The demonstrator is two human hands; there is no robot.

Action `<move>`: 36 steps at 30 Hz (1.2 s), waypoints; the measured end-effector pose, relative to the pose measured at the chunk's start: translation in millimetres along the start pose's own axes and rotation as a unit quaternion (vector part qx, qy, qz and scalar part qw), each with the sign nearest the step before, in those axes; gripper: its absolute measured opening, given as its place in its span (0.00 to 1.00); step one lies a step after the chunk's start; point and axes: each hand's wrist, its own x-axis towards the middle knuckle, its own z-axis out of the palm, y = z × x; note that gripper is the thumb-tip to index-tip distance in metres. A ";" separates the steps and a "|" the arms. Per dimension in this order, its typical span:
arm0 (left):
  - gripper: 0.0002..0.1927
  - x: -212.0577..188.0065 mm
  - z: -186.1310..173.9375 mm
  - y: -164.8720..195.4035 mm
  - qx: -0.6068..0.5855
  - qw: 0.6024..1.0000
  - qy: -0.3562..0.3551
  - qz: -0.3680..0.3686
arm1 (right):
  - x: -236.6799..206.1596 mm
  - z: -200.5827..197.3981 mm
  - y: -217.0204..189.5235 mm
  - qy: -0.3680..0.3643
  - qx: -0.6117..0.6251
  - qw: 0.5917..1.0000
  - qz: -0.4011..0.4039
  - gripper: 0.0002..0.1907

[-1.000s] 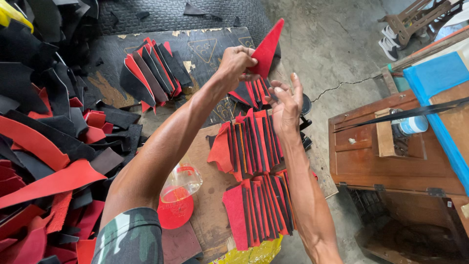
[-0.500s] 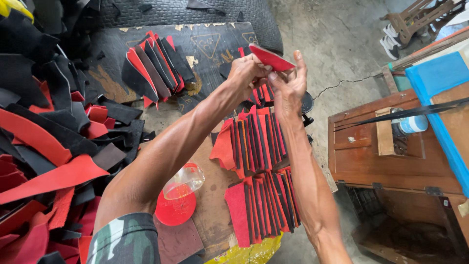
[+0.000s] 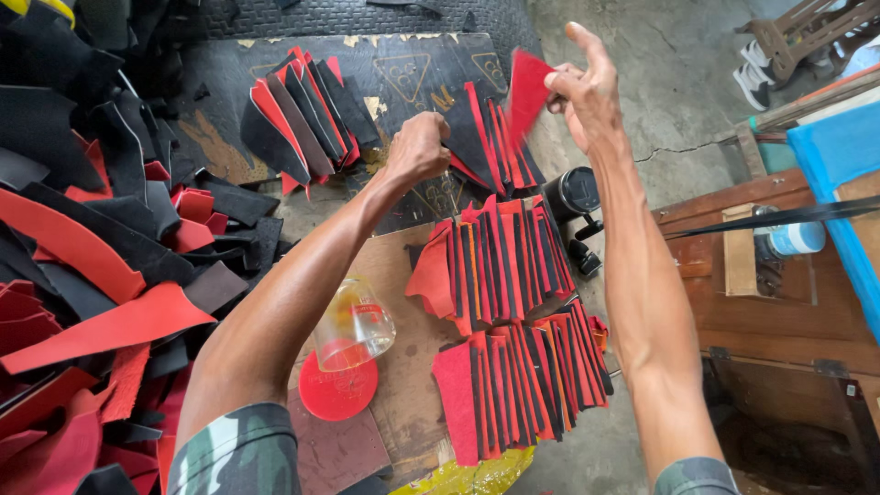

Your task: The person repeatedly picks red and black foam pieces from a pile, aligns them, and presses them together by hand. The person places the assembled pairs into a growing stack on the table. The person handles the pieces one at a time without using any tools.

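Head view: right hand (image 3: pixel 587 92) pinches one red piece (image 3: pixel 529 92).

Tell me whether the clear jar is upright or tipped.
Tipped: the clear jar leans on the board, its mouth low against the round red lid.

The right hand (image 3: pixel 587 87) holds up a red piece (image 3: pixel 529 92). The left hand (image 3: pixel 419 147) is a fist over fanned red and black pieces (image 3: pixel 500 266) on the board (image 3: pixel 403 385).

I see a red leather piece (image 3: pixel 527 92), thin and roughly triangular, held upright in the air, blurred, above a fanned stack of red and black pieces (image 3: pixel 495 137) lying on the dark board.
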 end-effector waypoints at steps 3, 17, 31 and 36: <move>0.20 -1.0 1.7 -3.4 0.035 0.999 0.011 0.028 | 13.8 3.9 11.4 -0.029 -0.106 0.993 0.048 0.45; 0.20 -1.4 3.4 -10.7 0.023 0.997 0.017 0.072 | -5.9 25.8 42.0 0.064 -0.269 0.961 -0.001 0.42; 0.27 -0.1 -13.2 -14.4 -0.004 0.999 -0.009 0.044 | -5.9 4.5 29.9 0.140 -0.067 0.988 0.026 0.44; 0.30 -4.5 -42.5 -19.3 -0.021 1.000 -0.001 0.000 | -26.0 -3.6 16.1 0.170 0.166 0.969 0.063 0.49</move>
